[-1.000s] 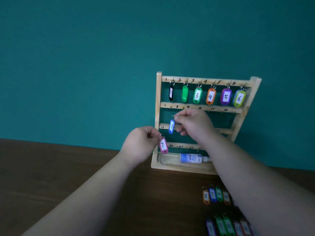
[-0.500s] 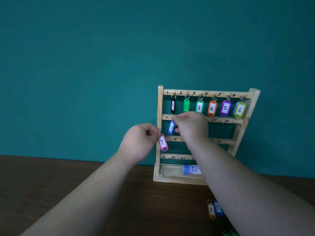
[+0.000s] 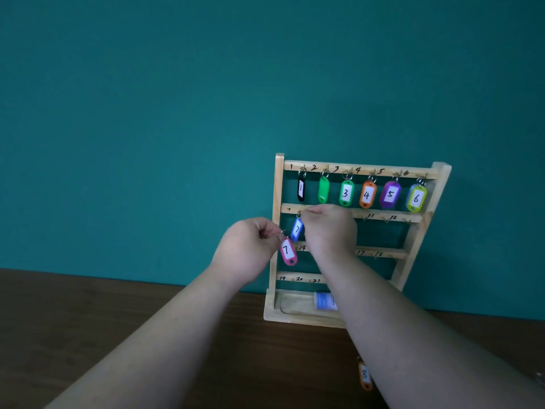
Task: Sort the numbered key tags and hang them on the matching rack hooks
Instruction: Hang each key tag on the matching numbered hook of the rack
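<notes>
Your right hand (image 3: 327, 228) pinches the blue 7 tag (image 3: 297, 229) by its ring; seat it fully on the rack (image 3: 278, 199). Left hand (image 3: 250, 249) pinches the pink 7 tag (image 3: 287, 250).

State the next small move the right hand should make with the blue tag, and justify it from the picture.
Probably hang the blue tag on the 7 hook and release: the right hand holds its ring at that rail, while the left hand pinches a pink tag, also 7.

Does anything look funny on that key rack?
Yes. The green tag, second in the top row, shows no number, unlike its neighbours. Also there are two sevens: a blue tag in the right hand and a pink tag pinched by the left hand.
</notes>
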